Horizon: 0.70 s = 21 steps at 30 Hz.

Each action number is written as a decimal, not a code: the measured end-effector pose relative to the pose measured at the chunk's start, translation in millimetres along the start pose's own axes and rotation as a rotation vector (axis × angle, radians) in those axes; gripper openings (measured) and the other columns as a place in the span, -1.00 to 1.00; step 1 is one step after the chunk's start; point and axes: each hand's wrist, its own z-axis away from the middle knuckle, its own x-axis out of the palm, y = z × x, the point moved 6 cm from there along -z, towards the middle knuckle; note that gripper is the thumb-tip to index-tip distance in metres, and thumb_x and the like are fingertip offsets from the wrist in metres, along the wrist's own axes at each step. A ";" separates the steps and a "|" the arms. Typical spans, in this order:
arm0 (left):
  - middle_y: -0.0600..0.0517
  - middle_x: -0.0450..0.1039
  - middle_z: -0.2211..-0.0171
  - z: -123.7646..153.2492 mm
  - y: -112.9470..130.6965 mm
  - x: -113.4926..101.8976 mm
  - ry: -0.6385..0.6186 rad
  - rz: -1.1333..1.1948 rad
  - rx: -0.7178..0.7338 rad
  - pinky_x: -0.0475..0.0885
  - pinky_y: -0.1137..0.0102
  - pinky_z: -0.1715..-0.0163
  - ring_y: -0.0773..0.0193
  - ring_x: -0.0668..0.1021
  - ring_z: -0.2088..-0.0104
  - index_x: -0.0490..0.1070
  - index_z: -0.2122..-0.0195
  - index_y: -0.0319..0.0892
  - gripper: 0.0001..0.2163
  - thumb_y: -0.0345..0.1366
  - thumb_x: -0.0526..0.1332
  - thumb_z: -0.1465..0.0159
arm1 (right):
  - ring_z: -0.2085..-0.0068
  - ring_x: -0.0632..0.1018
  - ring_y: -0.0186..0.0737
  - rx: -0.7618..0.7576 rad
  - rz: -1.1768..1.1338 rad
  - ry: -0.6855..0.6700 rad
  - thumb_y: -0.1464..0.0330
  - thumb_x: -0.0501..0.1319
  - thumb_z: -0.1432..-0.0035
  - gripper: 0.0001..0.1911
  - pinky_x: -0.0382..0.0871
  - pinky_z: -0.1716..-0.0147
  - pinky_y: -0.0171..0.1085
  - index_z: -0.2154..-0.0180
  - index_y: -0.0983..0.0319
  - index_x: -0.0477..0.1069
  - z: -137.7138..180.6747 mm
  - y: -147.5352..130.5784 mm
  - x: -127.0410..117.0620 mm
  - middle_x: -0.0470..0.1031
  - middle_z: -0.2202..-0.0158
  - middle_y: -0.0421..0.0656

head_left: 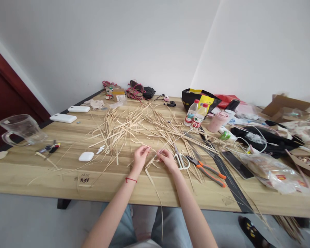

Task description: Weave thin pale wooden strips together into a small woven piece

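Note:
My left hand (140,156) and my right hand (166,159) are close together over the wooden table (36,172), near its front edge. Both pinch thin pale straw strips (154,160) between the fingers. One long strip (157,196) hangs from my hands over the table edge toward my lap. A red thread is tied round my left wrist. A loose pile of straw strips (134,125) spreads across the table just beyond my hands.
White scissors (180,159) and orange-handled pliers (206,169) lie right of my hands, beside a black ruler (227,175) and a phone (237,164). A glass jug (22,129), white earbud case (86,156), two bottles (196,113), pink cup (218,121), bags and boxes crowd the rest.

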 end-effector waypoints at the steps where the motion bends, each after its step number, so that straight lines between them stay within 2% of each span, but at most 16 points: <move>1: -0.03 0.51 0.36 -0.2 -0.8 0.1 -0.001 -0.002 0.002 0.44 0.44 0.44 0.30 0.52 0.44 0.49 0.35 -0.21 -0.75 -0.11 0.29 -0.08 | 0.57 0.41 -0.34 0.002 -0.010 0.006 0.11 0.38 0.21 -0.58 0.27 0.57 -0.34 0.35 0.24 0.43 -0.1 0.2 -0.3 0.41 0.54 -0.24; 6: -0.01 0.50 0.43 0.3 -3.1 1.3 -0.006 -0.006 0.006 0.46 0.42 0.41 0.29 0.52 0.43 0.50 0.36 -0.22 -0.76 -0.13 0.30 -0.07 | 0.57 0.41 -0.35 -0.009 -0.011 0.029 0.09 0.38 0.21 -0.58 0.27 0.57 -0.34 0.36 0.24 0.42 -0.2 -0.9 -1.1 0.41 0.53 -0.24; 14: -0.08 0.55 0.30 2.5 -1.7 3.9 -0.043 -0.027 0.021 0.49 0.29 0.21 0.19 0.57 0.27 0.50 0.31 -0.21 -0.78 -0.18 0.29 -0.09 | 0.61 0.37 -0.36 -0.062 0.049 -0.004 0.09 0.35 0.15 -0.60 0.23 0.60 -0.34 0.35 0.24 0.43 1.5 -6.2 1.4 0.39 0.60 -0.26; 21: -0.08 0.56 0.28 5.2 4.0 5.2 -0.052 -0.070 0.067 0.49 0.34 0.27 0.22 0.58 0.32 0.51 0.30 -0.21 -0.79 -0.20 0.30 -0.09 | 0.62 0.38 -0.36 -0.014 -0.052 -0.028 0.08 0.35 0.16 -0.56 0.20 0.62 -0.36 0.28 0.23 0.44 -0.3 -2.4 1.5 0.50 0.54 -0.20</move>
